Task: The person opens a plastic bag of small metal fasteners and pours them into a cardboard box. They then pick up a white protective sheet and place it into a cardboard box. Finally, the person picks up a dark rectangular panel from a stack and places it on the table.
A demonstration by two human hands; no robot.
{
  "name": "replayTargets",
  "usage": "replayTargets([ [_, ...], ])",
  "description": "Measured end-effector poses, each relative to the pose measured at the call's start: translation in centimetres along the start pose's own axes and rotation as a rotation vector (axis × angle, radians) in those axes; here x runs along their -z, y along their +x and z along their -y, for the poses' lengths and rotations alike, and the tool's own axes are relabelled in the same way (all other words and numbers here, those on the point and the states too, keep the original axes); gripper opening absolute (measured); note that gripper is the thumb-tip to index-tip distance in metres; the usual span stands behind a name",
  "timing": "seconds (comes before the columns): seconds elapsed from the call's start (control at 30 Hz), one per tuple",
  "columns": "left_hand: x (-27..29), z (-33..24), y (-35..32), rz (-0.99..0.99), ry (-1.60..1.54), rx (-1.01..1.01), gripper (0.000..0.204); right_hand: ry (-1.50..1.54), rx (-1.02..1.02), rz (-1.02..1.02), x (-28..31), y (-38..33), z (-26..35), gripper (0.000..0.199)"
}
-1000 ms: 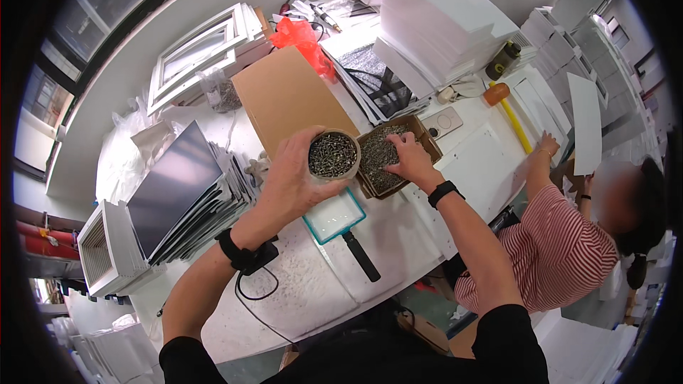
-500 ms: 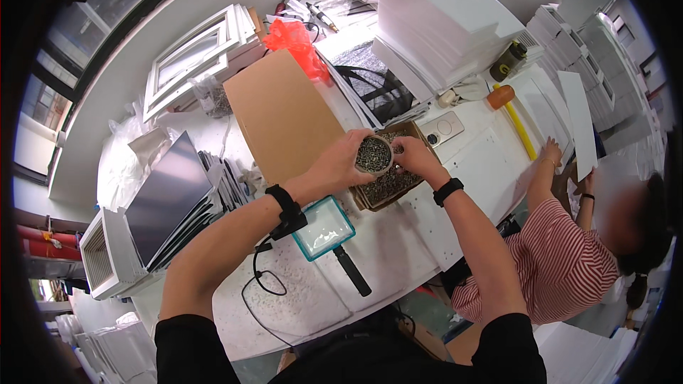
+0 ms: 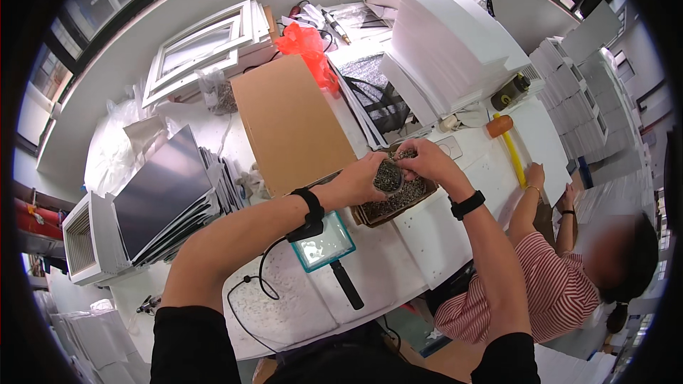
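Cup [image 3: 388, 176] moved since before, now over tray [image 3: 395, 203]. I see left hand [image 3: 358, 181] wrapped round cup; right hand [image 3: 425, 160] pinching tiny grey metal bits.

We cannot make out single pieces in the round container [image 3: 388, 176]; they are too small. Our left hand [image 3: 359, 181] hides its near side, and our right hand [image 3: 421, 160] covers part of the brown tray [image 3: 398, 203]. The seated person's hand [image 3: 535, 174] covers part of the bench [image 3: 427, 242], and their face is blurred
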State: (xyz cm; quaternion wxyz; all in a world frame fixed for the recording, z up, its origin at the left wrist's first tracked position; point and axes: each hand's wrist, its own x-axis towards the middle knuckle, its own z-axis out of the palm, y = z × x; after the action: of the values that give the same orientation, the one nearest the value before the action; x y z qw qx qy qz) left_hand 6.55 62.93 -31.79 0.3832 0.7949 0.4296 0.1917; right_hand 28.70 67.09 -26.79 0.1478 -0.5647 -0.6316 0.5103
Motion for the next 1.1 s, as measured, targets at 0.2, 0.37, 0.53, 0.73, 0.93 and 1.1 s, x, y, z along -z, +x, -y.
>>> replayTargets([
  [0.2,-0.4,0.5,0.2,-0.031,-0.08,0.044,0.083,-0.332,0.305,-0.107,-3.4,-0.7,0.4,0.02],
  [0.37,-0.1,0.7,0.0,-0.015,-0.141,0.045,0.08,-0.234,0.333,-0.173,-3.9,-1.8,0.8,0.019],
  [0.53,0.6,0.9,-1.2,-0.059,-0.129,-0.002,0.08,-0.071,0.17,-0.385,-2.2,-2.1,-0.2,0.016],
  [0.73,0.4,0.8,-0.8,-0.045,-0.034,-0.061,0.081,-0.536,0.184,-0.21,-3.8,-0.5,-11.5,0.087],
  [0.93,0.7,1.1,-1.2,-0.044,-0.037,-0.03,0.083,-0.607,0.105,-0.216,-6.5,0.5,-10.1,0.084],
  [1.1,1.3,0.7,-1.3,-0.047,-0.065,-0.059,0.078,-0.562,0.304,-0.221,-5.9,2.2,-12.4,0.051],
])
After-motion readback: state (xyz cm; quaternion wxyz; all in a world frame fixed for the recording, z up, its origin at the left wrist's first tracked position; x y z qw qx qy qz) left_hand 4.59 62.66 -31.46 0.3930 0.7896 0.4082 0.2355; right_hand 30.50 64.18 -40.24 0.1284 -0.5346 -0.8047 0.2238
